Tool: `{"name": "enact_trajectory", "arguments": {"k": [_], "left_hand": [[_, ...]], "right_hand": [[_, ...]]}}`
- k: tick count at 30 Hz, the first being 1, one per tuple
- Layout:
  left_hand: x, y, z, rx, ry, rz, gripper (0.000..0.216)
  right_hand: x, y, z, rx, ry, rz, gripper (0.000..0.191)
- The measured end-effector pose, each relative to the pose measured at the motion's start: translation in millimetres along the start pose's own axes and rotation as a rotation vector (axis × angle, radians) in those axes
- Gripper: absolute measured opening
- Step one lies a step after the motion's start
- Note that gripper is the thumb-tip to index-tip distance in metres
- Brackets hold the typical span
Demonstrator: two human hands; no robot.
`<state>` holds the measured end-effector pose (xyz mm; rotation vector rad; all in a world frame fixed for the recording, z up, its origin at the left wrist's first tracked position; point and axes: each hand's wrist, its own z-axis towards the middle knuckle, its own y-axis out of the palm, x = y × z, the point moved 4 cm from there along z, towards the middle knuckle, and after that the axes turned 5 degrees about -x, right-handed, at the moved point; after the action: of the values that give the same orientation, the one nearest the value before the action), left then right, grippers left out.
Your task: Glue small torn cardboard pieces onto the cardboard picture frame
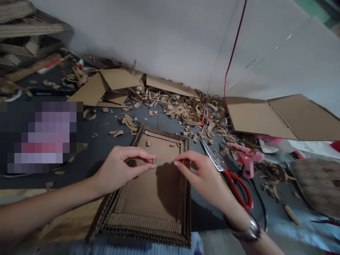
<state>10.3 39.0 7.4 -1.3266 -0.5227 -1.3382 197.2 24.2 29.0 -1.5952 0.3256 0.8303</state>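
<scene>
Landmark: corrugated cardboard frame, lying flat on the dark surface, directly below the camera, with a plain cardboard backing panel inside its border.

Left hand: over the frame's left side, grip clenched between thumb and forefinger on a small cardboard piece, held just above the panel.

Right hand: over the frame's right side, grip released, nothing visible between its fingers; a bracelet sits on the wrist.

Right of the frame: red-handled scissors, blades just beside the frame's corner; beyond them, a pink hot glue gun.

Beyond the frame: a heap of cardboard scraps. Farther right of the heap: a flat cardboard sheet. Left of the frame: one blurred patch, contents unreadable.
</scene>
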Motion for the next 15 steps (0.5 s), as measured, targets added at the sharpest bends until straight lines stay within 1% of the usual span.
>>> {"name": "enact_trajectory", "arguments": {"k": [2,4,6,8,11,15], "left_hand": [[1,-1,-1,0.005,0.015,0.007,0.008],[2,-1,-1,0.006,0.030,0.003,0.007],[2,0,-1,-0.001,0.038,-0.008,0.007],[0,1,-2,-0.014,0.030,-0.016,0.008],[0,1,-2,-0.017,0.021,-0.033,0.008],[1,0,-2,-0.013,0.025,-0.040,0.009]], "right_hand": [[-4,24,18,-0.064,0.002,0.217,0.011],[-2,39,29,-0.107,0.038,0.466,0.007],[0,48,32,-0.144,0.064,0.693,0.007],[3,53,30,-0.182,0.085,0.852,0.009],[5,59,25,-0.234,0.130,0.955,0.011],[5,62,22,-0.276,0.146,0.994,0.013]]}}
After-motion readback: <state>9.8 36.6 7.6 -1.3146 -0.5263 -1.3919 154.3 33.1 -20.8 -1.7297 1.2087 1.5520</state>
